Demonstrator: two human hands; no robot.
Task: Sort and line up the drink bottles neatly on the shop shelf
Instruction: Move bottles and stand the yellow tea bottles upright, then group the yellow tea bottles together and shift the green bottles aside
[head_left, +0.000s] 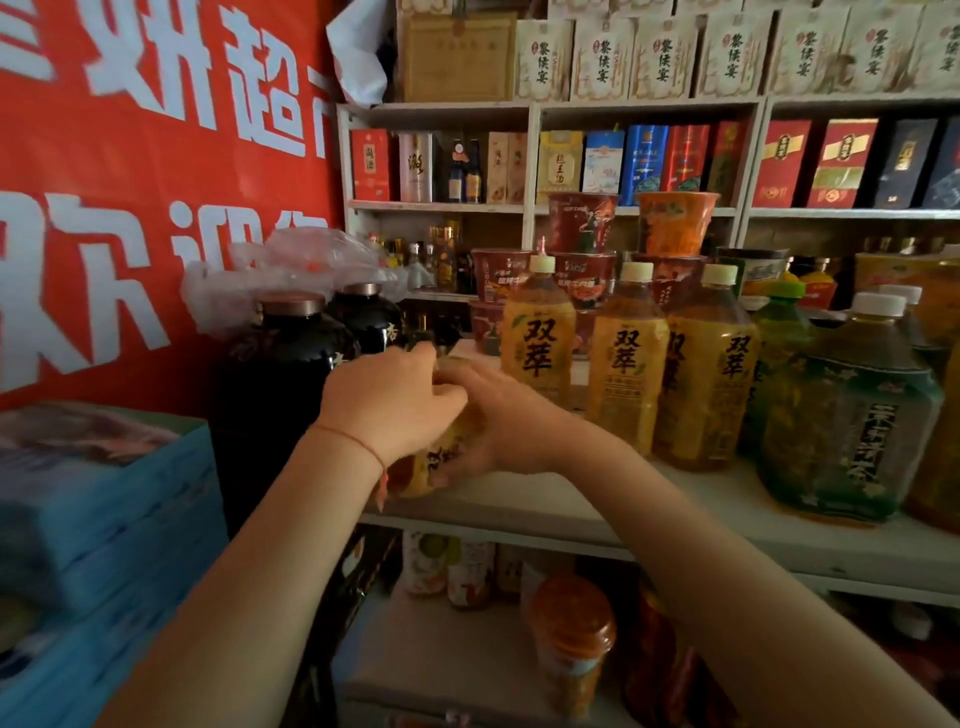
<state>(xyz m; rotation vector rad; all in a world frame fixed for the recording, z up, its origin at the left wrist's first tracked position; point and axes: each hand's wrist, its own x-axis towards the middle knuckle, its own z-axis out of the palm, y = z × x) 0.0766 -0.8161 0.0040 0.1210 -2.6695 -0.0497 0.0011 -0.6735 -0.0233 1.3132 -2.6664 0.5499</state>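
Both hands meet on one yellow-labelled plastic drink bottle (434, 462) at the left end of the white shop shelf (571, 512). The left hand (389, 402) lies over the bottle's top and shoulder, its fingers (415, 364) curled down around it; a thin red string bracelet (353, 441) crosses that wrist. The right hand (498, 415) grips the bottle from the right side, fingers wrapped round the body, with the thumb low on the label. The bottle is largely hidden by the hands; only its lower label and base show, and the base sits at or just above the shelf surface, which of the two cannot be told.

To the right on the same shelf stand three matching yellow-labelled tea bottles with cream caps (628, 358), upright and close together in a row. Further right stand green-labelled plastic bottles (852, 426), larger in view, also upright.

Just left of the held bottle are two black glazed jars with copper-coloured lids (283, 364), with a clear plastic bag (291, 265) behind them. Behind the yellow row are stacked red and orange instant-noodle tubs (584, 223). Upper shelves carry boxed liquor cartons (644, 163). A red banner with white characters (156, 182) covers the wall at left. An orange-capped jar (571, 634) stands on the shelf below.
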